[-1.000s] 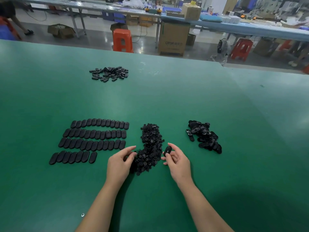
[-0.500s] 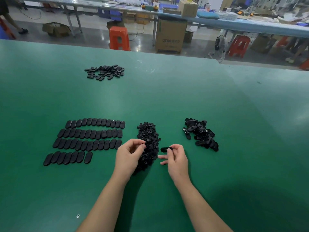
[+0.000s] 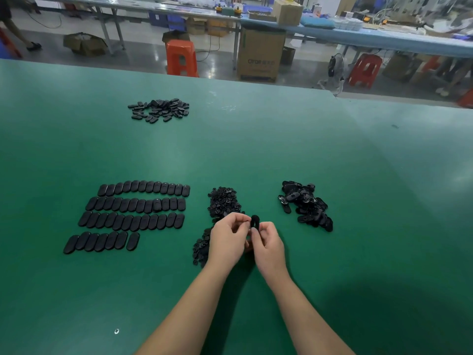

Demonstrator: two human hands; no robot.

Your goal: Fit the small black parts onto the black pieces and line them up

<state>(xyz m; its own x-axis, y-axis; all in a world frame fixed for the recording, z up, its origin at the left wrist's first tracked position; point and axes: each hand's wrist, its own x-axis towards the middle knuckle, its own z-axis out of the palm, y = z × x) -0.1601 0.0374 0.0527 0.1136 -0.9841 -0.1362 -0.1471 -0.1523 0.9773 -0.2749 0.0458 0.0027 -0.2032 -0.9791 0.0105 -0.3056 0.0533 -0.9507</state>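
Both hands are up together over the green desk (image 3: 256, 155), right in front of the middle heap. The right hand (image 3: 268, 242) has its grip clenched around a black oval piece (image 3: 255, 221), thumb and fingers curled on it so the piece stands upright above the knuckles. The left hand (image 3: 229, 239) sits just beside it, fingertips pinched together at the piece's edge; whether a small part is caught in that pinch is too tiny and dark to tell, so I cannot tell what that grip holds.

Behind and beneath the hands lies the heap of small black parts (image 3: 222, 203), running from above the left hand down past its wrist. Off to the right, well apart from the hands, a loose pile of black pieces (image 3: 305, 204) lies jumbled.

Over on the left, the lined-up pieces (image 3: 133, 213) lie flat in four rows, side by side and touching, the nearest row shorter than the other three. Far back on the desk there is another scatter of black pieces (image 3: 160, 110).

A small silver speck (image 3: 116, 331) sits on the desk near the left forearm.

Beyond the desk's far edge: an orange stool (image 3: 181, 58), a big cardboard box (image 3: 261, 53), a red stool (image 3: 364, 70) and a long blue bench (image 3: 384, 39) crowded with boxes.
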